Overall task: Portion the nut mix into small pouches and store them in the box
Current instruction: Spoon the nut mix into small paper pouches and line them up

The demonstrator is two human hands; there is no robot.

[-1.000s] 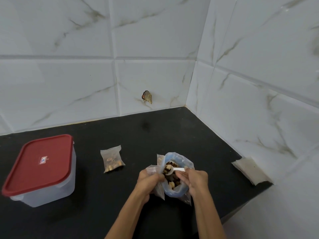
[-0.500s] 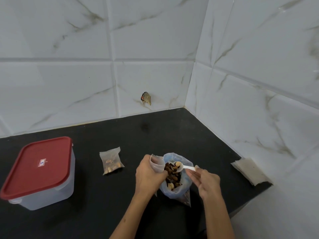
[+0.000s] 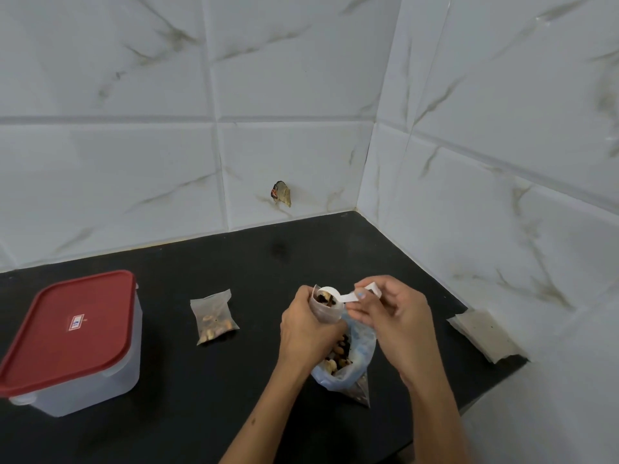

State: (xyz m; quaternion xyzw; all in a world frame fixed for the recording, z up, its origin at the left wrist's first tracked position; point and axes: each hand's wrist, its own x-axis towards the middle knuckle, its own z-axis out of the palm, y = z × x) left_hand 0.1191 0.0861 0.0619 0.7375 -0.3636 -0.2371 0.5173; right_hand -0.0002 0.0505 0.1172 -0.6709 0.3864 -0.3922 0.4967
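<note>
Pouch point(image 3: 326, 309) — spoon point(image 3: 338, 295) tipped into it.

Counter point(image 3: 207, 413) matt black – wall tiles point(image 3: 110, 169) glossy marbled – box point(image 3: 100, 380) translucent plastic.

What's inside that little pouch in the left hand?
Dark and pale nuts show at the mouth of the pouch, under the spoon the right hand tips in. The left hand hides its lower part.

A small clear pouch point(image 3: 326, 308) stood open-mouthed above the big nut-mix bag point(image 3: 348, 366), a white spoon point(image 3: 338, 296) tipped into it; a filled pouch point(image 3: 214, 318) lay flat beside the red-lidded box point(image 3: 72, 343), which was closed
</note>
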